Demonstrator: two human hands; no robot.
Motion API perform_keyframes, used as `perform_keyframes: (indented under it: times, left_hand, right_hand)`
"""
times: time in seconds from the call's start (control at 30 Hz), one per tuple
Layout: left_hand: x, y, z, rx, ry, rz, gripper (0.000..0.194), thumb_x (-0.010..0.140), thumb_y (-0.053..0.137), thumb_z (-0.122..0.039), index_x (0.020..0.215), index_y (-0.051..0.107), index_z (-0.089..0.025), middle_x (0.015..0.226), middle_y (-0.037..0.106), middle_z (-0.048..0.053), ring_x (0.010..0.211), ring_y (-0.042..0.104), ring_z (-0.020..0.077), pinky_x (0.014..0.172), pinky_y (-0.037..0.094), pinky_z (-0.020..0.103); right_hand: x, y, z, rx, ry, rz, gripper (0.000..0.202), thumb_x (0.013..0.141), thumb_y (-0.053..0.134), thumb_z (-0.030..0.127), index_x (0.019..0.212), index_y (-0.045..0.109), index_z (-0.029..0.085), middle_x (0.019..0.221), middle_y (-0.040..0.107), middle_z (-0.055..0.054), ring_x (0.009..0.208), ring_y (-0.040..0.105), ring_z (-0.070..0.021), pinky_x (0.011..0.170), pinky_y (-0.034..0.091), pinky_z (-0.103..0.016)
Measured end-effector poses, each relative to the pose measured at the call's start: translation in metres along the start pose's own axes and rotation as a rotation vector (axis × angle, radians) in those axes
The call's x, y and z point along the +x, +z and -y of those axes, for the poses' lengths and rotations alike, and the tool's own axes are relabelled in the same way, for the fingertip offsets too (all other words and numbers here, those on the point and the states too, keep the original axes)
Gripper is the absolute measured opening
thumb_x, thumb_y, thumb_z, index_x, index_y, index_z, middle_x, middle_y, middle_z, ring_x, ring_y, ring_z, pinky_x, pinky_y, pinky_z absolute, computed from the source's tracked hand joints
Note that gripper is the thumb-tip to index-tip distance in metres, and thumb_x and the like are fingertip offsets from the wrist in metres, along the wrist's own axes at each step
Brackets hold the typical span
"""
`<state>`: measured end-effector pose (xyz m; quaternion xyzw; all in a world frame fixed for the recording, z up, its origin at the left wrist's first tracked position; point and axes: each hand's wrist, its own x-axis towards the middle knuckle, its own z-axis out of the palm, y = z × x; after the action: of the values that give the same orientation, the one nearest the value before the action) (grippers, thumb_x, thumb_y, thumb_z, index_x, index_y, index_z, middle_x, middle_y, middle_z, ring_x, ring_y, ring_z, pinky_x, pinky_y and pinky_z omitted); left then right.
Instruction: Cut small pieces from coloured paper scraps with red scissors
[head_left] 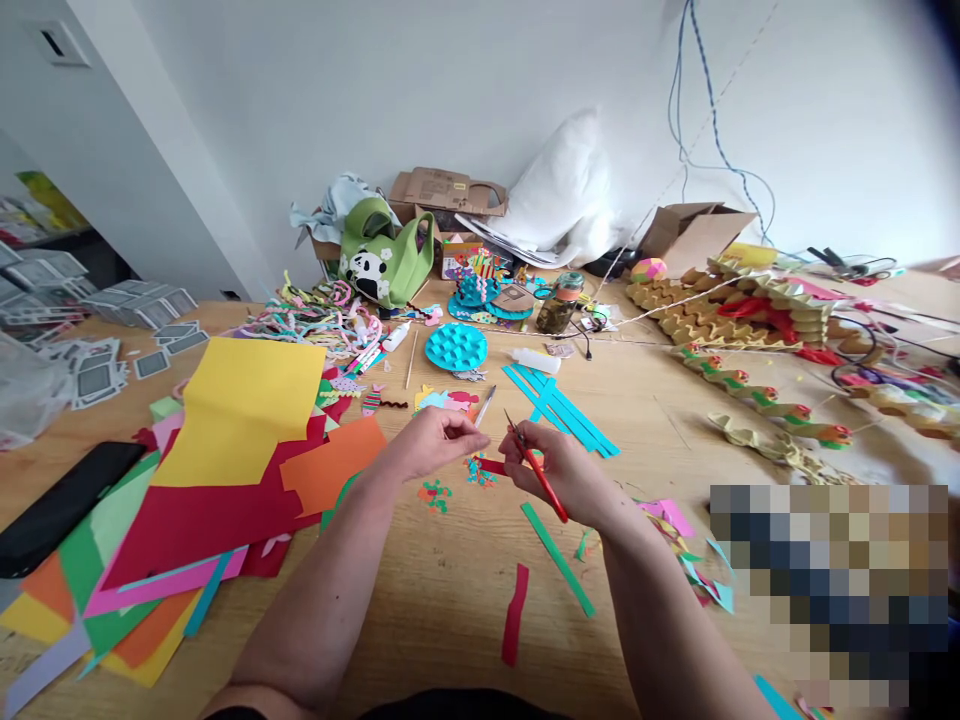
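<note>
My right hand (pixel 559 470) is closed around a pair of red-handled scissors (pixel 553 492), their blades pointing up and away to the left. A short red paper strip (pixel 492 466) shows by its fingertips; whether it is held or lies on the table I cannot tell. Just left of it, my left hand (pixel 439 440) has thumb and fingers pinched together, and anything between them is too small to make out. Below the hands are small blue and red paper bits (pixel 478 472) and a little pile of green and orange bits (pixel 435 495).
A green strip (pixel 559 560) and a red strip (pixel 514 615) lie nearer me. Blue strips (pixel 570 415), a glue bottle (pixel 536 359) and a blue dimpled disc (pixel 456 347) lie beyond. Coloured sheets (pixel 240 410) cover the left; egg cartons (pixel 735 310) stand right.
</note>
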<state>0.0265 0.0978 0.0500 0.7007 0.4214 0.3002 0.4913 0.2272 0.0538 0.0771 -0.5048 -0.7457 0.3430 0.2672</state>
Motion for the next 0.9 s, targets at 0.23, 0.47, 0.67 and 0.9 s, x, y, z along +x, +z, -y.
perform_keyframes:
  times: [0.23,0.47,0.67,0.9]
  left_hand:
    - [-0.004,0.011,-0.005,-0.101,-0.067,0.228,0.019,0.068,0.073,-0.034,0.072,0.073,-0.015,0.067,0.068,0.007,0.060,0.058,0.0166,0.055,0.040,0.026]
    - [0.001,0.016,-0.007,-0.290,-0.105,0.073,0.013,0.063,0.075,-0.027,0.066,0.070,-0.015,0.062,0.066,0.003,0.057,0.055,0.0119,0.056,0.039,0.024]
    - [0.007,0.016,-0.008,-0.775,-0.187,-0.266,0.017,0.055,0.079,-0.023,0.065,0.068,-0.014,0.061,0.065,0.001,0.052,0.050,0.0071,0.051,0.035,0.021]
    - [0.004,0.014,-0.016,-0.920,-0.207,-0.383,0.021,0.054,0.081,-0.022,0.068,0.068,-0.013,0.063,0.065,0.001,0.053,0.053,0.0061,0.051,0.039,0.019]
  right_hand:
    - [-0.001,0.001,-0.001,0.014,-0.005,-0.012,0.005,0.073,0.056,0.020,0.072,0.051,0.019,0.070,0.060,0.000,0.061,0.051,-0.0126,0.056,0.039,-0.024]
    - [0.002,0.002,0.000,0.053,-0.003,-0.324,0.021,0.081,0.061,0.038,0.087,0.058,0.019,0.089,0.067,-0.008,0.084,0.063,-0.0219,0.073,0.047,-0.032]
    - [-0.001,0.004,0.002,0.087,0.098,-0.260,0.036,0.082,0.058,0.054,0.075,0.057,0.019,0.071,0.067,-0.006,0.064,0.064,-0.0198,0.057,0.046,-0.028]
    - [0.002,0.025,-0.001,0.161,0.249,0.069,0.046,0.081,0.057,0.060,0.061,0.050,0.019,0.052,0.062,-0.002,0.041,0.059,-0.0145,0.039,0.039,-0.021]
